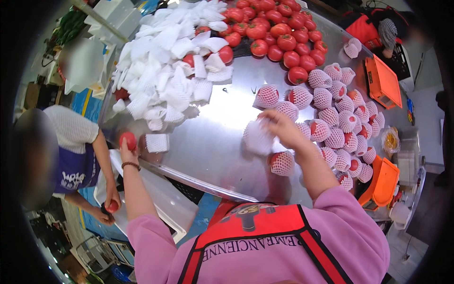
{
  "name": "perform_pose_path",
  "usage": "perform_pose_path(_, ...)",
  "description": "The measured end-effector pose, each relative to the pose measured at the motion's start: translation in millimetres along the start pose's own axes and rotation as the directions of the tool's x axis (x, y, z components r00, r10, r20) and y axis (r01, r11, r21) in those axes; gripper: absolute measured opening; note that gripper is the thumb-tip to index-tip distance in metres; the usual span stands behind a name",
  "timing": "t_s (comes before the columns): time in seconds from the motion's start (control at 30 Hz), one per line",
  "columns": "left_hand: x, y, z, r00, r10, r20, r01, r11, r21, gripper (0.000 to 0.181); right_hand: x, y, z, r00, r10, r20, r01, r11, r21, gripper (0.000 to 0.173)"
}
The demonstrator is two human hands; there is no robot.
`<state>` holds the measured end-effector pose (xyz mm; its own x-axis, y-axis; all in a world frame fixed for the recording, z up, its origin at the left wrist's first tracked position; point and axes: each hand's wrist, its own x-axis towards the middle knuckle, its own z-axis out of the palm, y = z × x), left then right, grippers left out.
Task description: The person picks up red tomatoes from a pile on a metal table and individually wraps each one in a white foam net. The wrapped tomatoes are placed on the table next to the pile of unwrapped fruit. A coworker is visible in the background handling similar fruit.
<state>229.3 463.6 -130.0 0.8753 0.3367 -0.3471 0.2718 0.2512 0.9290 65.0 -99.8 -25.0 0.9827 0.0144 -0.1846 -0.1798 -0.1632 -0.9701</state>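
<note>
My left hand (128, 152), with a beaded bracelet at the wrist, holds a bare red tomato (128, 140) over the left edge of the metal table (212, 152). My right hand (278, 126) is at a white foam net sleeve (258, 139), blurred; its fingertips touch the sleeve's upper right side. Whether a tomato is inside cannot be told. Just below lies a netted tomato (282, 163). More netted tomatoes (335, 137) are grouped to the right. Bare tomatoes (280, 30) are heaped at the top, beside a large pile of foam net sleeves (159, 67). A single sleeve (157, 143) lies right of my left hand.
At the left, a co-worker's hands (110, 204) hold a tomato by a white foam box (170, 209) below the table edge. Orange plastic bins (385, 83) stand along the right side, with a tape roll (391, 139) nearby. Another person (386, 32) is at the upper right.
</note>
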Motion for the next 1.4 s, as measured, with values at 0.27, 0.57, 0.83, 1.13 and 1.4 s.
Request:
perform_pose_path(0.27, 63.3, -44.6, -57.8, 0.897, 0.402, -0.184, -0.078, 0.554, 0.829, 0.058, 98.0, 7.5, -174.6, 0.880, 0.034, -0.473, -0.440, 0.432, -0.787, 0.064)
perform_pose_path(0.57, -46.2, 6.1, 73.0, 0.874, 0.485, 0.028, -0.371, 0.629, 0.683, 0.066, 112.0, 39.4, -175.5, 0.918, 0.140, -0.371, -0.396, 0.315, -0.862, 0.082)
perform_pose_path(0.83, -220.2, 58.7, 161.9, 0.573, 0.661, 0.484, -0.816, 0.511, 0.269, 0.067, 65.7, -0.4, -141.9, 0.890, -0.174, -0.422, -0.244, 0.599, -0.763, 0.053)
perform_pose_path(1.13, -295.4, 72.3, 153.5, 0.348, 0.735, 0.582, -0.937, 0.264, 0.228, 0.071, -24.5, -71.9, 63.1, 0.983, -0.145, 0.114, 0.150, 0.988, -0.042, 0.033)
perform_pose_path(1.4, -339.9, 73.3, 137.5, 0.301, 0.746, 0.594, -0.940, 0.127, 0.316, 0.075, -55.0, -110.6, 159.0, 0.915, -0.266, 0.304, 0.180, 0.942, 0.282, 0.060)
